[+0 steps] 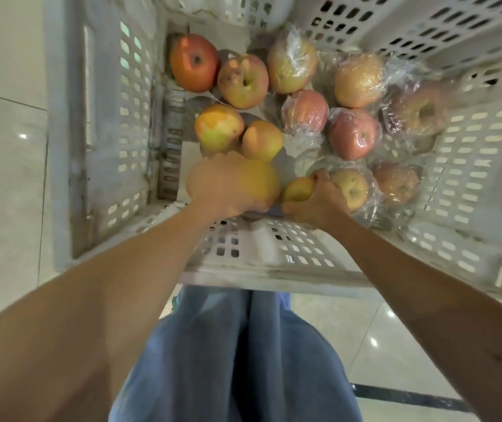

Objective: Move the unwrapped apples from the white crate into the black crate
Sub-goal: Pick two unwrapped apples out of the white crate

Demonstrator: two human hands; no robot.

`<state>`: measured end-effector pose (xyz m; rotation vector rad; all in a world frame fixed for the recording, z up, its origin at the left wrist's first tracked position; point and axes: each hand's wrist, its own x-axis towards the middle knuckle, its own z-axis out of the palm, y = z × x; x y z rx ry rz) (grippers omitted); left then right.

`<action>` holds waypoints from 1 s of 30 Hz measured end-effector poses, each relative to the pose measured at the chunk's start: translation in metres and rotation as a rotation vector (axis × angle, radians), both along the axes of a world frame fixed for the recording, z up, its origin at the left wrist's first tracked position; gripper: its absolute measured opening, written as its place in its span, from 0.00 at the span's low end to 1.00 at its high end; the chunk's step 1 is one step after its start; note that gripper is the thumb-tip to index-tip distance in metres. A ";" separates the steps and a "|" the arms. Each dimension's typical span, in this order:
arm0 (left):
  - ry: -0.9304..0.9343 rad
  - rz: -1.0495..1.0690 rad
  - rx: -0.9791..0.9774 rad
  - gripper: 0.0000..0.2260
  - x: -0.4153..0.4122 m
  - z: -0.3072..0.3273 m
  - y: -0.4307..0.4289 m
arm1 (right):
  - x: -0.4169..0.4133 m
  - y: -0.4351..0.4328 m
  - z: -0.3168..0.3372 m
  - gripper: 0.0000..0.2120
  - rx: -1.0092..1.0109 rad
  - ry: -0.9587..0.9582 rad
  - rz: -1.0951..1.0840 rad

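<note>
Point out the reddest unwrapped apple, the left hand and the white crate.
reddest unwrapped apple (pixel 194 63): head view, its top.
left hand (pixel 217 185): head view, its back.
white crate (pixel 274 273): head view, near rim.

unwrapped apples (pixel 242 80) (red and yellow-green, kinda blotchy) sit bunched in the left half of the white crate (pixel 103 123), touching each other

Left hand (pixel 219 187) gripping yellow apple (pixel 263 182), right hand (pixel 319 204) gripping smaller apple (pixel 298 189), white crate (pixel 274 271)

Thirteen apples in one white crate (pixel 274 263).
Six are unwrapped apples (pixel 193 62) and seven are wrapped apples (pixel 353 134) in clear film; two hands show, one left hand (pixel 222 184) and one right hand (pixel 319 202).
</note>
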<state>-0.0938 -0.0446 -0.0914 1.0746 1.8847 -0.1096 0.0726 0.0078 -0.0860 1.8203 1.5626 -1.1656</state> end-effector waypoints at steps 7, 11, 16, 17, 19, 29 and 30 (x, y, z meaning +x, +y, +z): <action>-0.282 0.573 0.146 0.49 -0.007 0.058 -0.005 | 0.003 0.005 0.053 0.27 -0.200 0.298 -0.824; -0.376 0.624 0.200 0.41 -0.013 0.084 -0.013 | 0.003 0.004 0.075 0.17 -0.365 0.487 -1.085; -0.194 0.375 0.352 0.42 -0.018 0.100 -0.024 | 0.001 0.002 0.086 0.18 -0.468 0.649 -1.302; -0.164 0.346 0.373 0.42 -0.017 0.101 -0.026 | -0.001 0.001 0.087 0.20 -0.472 0.657 -1.321; -0.162 0.342 0.368 0.41 -0.015 0.104 -0.028 | -0.003 0.000 0.085 0.21 -0.477 0.665 -1.340; -0.404 0.629 0.266 0.39 -0.005 0.100 -0.028 | -0.005 -0.002 0.080 0.36 -0.476 0.704 -1.459; -0.417 0.662 0.255 0.39 -0.004 0.098 -0.028 | -0.005 -0.001 0.079 0.34 -0.472 0.695 -1.460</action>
